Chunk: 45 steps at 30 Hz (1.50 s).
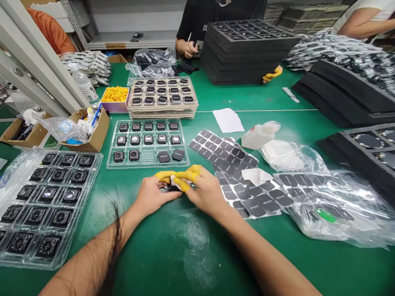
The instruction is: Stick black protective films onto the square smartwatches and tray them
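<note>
My left hand point(154, 193), with yellow finger cots on its fingertips, is closed around a dark watch case point(175, 187) low over the table. Bent over the same case, my right hand point(205, 191) also wears yellow cots and pinches a small white wipe point(173, 179) against it. My fingers hide most of the case. Just beyond them lies a clear tray point(148, 165) of dark watch cases, with one bare pocket and two labelled black squares in the front row. Sheets of black square stickers point(230, 164) spread out to the right of my right hand.
A second clear tray point(78, 213) of watch cases lies at left. Stacked trays point(163, 112), a box of yellow finger cots point(115, 106) and a white bottle point(259, 135) stand farther back. Black foam stacks point(243, 61) and plastic bags point(348, 226) occupy the right. Co-workers sit opposite.
</note>
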Available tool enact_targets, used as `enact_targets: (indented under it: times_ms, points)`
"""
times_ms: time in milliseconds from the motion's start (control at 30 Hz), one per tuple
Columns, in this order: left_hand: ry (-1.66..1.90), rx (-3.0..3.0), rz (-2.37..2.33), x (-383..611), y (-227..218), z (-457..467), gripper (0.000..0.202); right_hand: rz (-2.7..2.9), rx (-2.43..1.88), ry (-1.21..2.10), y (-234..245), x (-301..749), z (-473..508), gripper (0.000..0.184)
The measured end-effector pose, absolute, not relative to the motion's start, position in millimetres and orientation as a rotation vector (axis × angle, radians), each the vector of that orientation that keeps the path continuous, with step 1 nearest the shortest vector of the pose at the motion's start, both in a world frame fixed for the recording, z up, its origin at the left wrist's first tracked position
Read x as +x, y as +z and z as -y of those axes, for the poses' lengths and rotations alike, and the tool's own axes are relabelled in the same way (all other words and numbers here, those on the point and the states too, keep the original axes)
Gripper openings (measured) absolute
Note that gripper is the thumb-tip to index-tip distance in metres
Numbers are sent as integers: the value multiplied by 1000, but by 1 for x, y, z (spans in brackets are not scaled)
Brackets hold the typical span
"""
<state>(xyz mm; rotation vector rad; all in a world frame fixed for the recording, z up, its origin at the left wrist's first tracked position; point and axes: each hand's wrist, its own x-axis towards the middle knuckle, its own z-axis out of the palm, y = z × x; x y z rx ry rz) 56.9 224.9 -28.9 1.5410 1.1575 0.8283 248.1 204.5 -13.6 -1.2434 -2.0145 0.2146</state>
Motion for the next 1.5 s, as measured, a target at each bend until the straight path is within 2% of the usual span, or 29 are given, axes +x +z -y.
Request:
enact_targets:
  times_ms: [433, 667, 767, 833, 933, 1000, 1067, 1233, 1500]
  points:
    - [818, 1425, -1158, 56, -29, -225, 51, 2006, -1112, 165, -24, 248, -211, 9]
    - [845, 1395, -1201, 58, -28, -223, 54, 1843, -1350, 90, -21, 251, -210, 9]
    - [842, 1427, -1163, 58, -29, -223, 53, 1907, -1288, 243, -23, 246, -209, 12]
    - [848, 1429, -1168, 58, -29, -223, 53, 1901, -1413, 271, -25, 249, -213, 16]
    - [893, 1434, -1185, 59, -28, -223, 53, 1759, -1650, 101, -25, 258, -214, 19]
    - [951, 1487, -1186, 59, -27, -222, 51, 1685, -1609, 58, -21, 259, -206, 26]
    - [1012, 1589, -1172, 58, -28, -219, 49, 1679, -1507, 221, -17, 253, -196, 32]
    - [1083, 1892, -1056, 55, -31, -213, 46, 1628, -1447, 773, -20, 238, -188, 32]
    - [1159, 2084, -1013, 55, -29, -216, 44, 1465, -1455, 844, -23, 254, -196, 30]
